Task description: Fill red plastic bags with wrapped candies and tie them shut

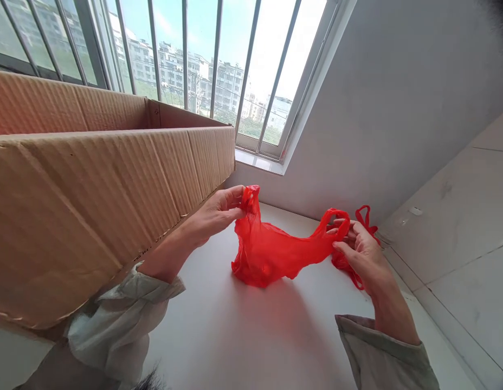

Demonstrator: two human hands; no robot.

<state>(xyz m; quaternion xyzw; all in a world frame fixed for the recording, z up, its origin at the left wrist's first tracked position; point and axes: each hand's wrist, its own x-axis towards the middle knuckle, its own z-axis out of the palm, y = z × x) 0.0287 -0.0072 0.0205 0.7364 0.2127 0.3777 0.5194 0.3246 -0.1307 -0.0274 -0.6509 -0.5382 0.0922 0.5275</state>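
Note:
A thin red plastic bag (pixel 271 252) is stretched between my two hands above the white tabletop (pixel 231 341). My left hand (pixel 217 214) pinches one bunched handle of it at the upper left. With its fingers through the other handle loop, my right hand (pixel 359 246) grips the bag's right side. The body of the bag sags between them, and I cannot tell whether anything is inside. Behind my right hand lies a second red plastic bag (pixel 367 219), crumpled, with its handle loops showing; my hand hides part of it.
A large open cardboard box (pixel 109 189) stands at the left, close beside my left forearm. Beyond it is a barred window (pixel 219 70). A grey wall (pixel 381 97) rises behind the table, and a tiled wall (pixel 458 227) bounds the right side.

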